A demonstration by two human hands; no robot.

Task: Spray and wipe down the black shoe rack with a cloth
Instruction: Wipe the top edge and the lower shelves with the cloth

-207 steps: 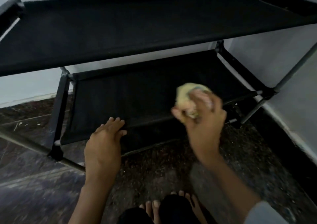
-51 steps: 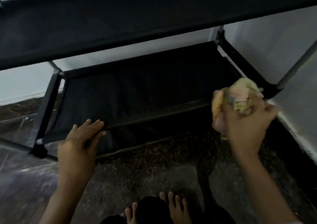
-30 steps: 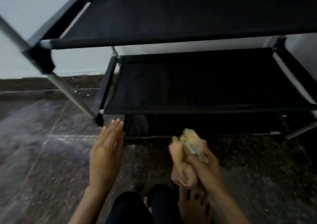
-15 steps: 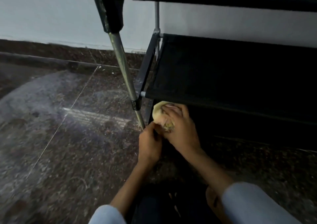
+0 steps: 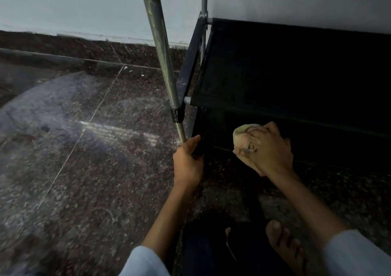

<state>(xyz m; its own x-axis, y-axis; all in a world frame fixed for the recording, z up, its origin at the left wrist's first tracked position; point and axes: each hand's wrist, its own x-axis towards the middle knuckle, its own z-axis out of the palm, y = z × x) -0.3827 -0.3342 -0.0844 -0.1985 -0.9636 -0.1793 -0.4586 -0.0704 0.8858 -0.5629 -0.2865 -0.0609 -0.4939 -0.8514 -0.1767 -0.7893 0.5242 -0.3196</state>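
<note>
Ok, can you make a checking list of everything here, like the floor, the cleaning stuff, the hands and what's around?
Surface: dark speckled stone floor, dusty, with a bright light patch.
Job's things: black shoe rack, lowest fabric shelf in view; yellowish cloth, bunched up. No spray bottle seen.
Clutter: a thin curled strand on the floor.
Hands: left hand grips the foot of the grey front pole; right hand holds the cloth below the shelf's front edge.
Cables: nothing seen.
Surroundings: pale wall, dark skirting, the person's bare foot.
</note>
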